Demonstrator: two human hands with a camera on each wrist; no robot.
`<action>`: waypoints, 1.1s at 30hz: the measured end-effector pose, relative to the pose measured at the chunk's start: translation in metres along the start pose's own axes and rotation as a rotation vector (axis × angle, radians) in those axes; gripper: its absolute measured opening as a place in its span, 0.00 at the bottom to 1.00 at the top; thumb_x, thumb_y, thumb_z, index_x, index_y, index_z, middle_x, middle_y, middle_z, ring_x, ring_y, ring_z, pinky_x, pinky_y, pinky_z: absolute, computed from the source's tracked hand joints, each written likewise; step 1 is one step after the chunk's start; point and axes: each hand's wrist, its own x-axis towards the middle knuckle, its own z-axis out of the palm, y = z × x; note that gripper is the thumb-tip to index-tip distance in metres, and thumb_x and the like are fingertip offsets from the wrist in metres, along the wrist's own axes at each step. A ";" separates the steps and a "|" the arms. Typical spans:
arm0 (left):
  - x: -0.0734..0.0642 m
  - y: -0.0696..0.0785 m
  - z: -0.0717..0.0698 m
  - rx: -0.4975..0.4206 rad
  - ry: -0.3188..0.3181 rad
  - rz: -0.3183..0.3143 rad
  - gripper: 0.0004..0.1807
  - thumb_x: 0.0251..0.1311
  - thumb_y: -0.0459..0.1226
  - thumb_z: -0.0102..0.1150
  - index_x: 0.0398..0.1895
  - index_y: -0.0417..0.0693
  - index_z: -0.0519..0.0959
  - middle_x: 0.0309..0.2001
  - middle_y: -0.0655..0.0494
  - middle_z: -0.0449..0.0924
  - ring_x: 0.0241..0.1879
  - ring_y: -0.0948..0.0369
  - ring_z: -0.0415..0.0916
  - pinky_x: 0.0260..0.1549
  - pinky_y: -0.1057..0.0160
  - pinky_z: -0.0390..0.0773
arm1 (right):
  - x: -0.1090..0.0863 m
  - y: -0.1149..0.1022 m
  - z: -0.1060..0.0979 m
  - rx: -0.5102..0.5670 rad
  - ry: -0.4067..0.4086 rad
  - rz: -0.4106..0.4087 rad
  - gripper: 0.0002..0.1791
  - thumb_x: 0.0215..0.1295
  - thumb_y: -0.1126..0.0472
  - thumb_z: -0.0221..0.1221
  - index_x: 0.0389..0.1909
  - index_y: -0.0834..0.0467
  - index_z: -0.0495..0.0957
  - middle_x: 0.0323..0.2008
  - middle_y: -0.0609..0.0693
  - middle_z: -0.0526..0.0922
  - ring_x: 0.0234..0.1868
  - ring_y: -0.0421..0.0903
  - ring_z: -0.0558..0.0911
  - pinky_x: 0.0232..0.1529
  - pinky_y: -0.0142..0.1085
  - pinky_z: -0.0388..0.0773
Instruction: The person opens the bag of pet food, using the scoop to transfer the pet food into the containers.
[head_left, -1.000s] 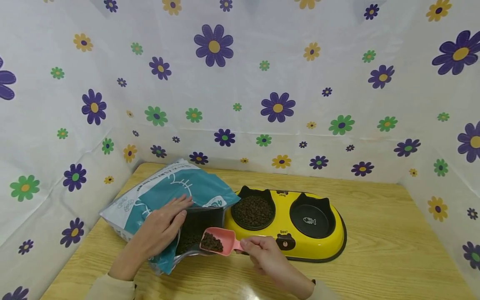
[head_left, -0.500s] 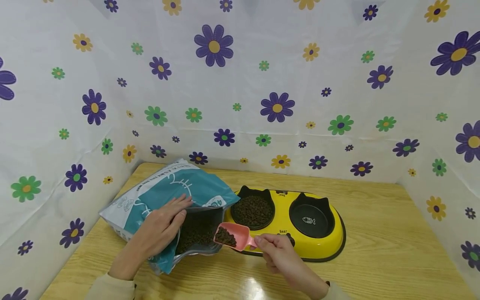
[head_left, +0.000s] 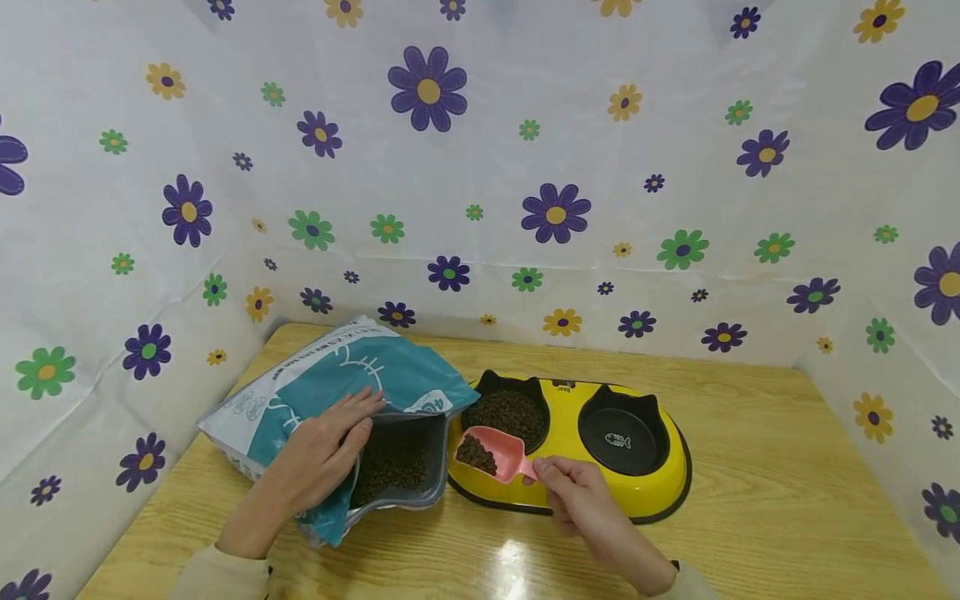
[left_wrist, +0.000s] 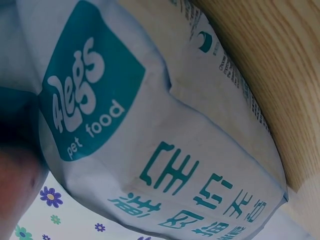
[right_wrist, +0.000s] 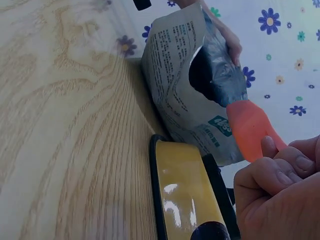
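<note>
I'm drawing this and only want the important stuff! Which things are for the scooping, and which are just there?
For the scooping:
pink scoop of kibble, held by the right hand
pet food bag, under the left hand
yellow feeder, already holding kibble

Just there:
wooden table
flowery sheet

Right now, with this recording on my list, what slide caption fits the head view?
Right hand holds a pink scoop of kibble over the yellow feeder; left hand rests on the open bag.
</note>
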 end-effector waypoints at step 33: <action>-0.001 0.000 -0.001 0.009 -0.001 -0.007 0.21 0.81 0.41 0.42 0.69 0.45 0.76 0.71 0.49 0.74 0.74 0.43 0.67 0.70 0.38 0.67 | 0.026 0.006 -0.014 -0.563 0.486 -0.260 0.12 0.76 0.59 0.58 0.50 0.61 0.84 0.27 0.55 0.81 0.16 0.46 0.78 0.16 0.28 0.72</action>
